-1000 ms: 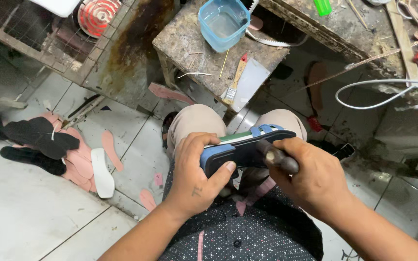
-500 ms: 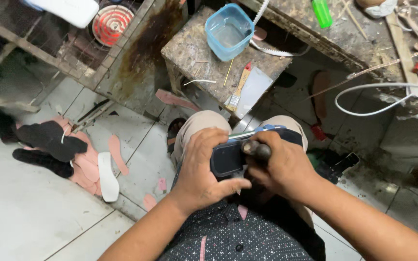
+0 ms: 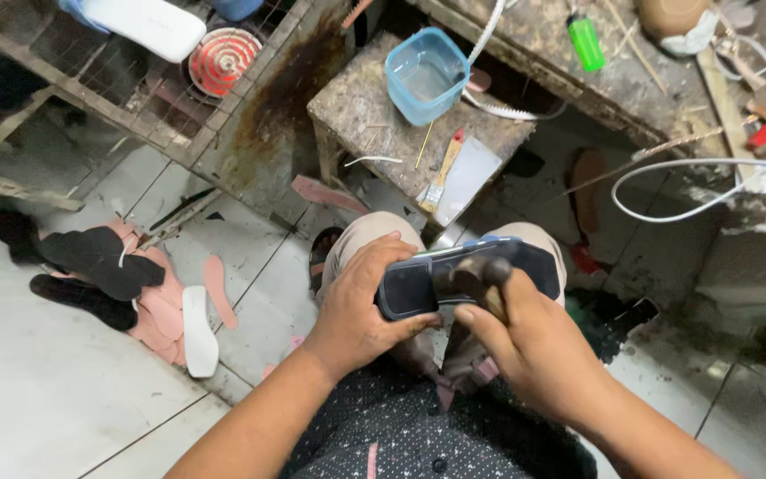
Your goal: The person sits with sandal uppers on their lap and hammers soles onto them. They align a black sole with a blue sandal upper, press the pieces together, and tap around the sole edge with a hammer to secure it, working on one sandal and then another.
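Moved toward nine o'clock, the tool (image 3: 480, 277) is gripped by the right hand (image 3: 538, 350). The dark sole (image 3: 467, 275), lying three-to-nine, is held by the left hand (image 3: 361, 306).

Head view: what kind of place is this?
Likely a small shoemaking or sandal-repair workshop. Cut insoles lie piled on the tiled floor, the left hand steadies a dark sole on the lap, and a glue brush rests on a stained stool.
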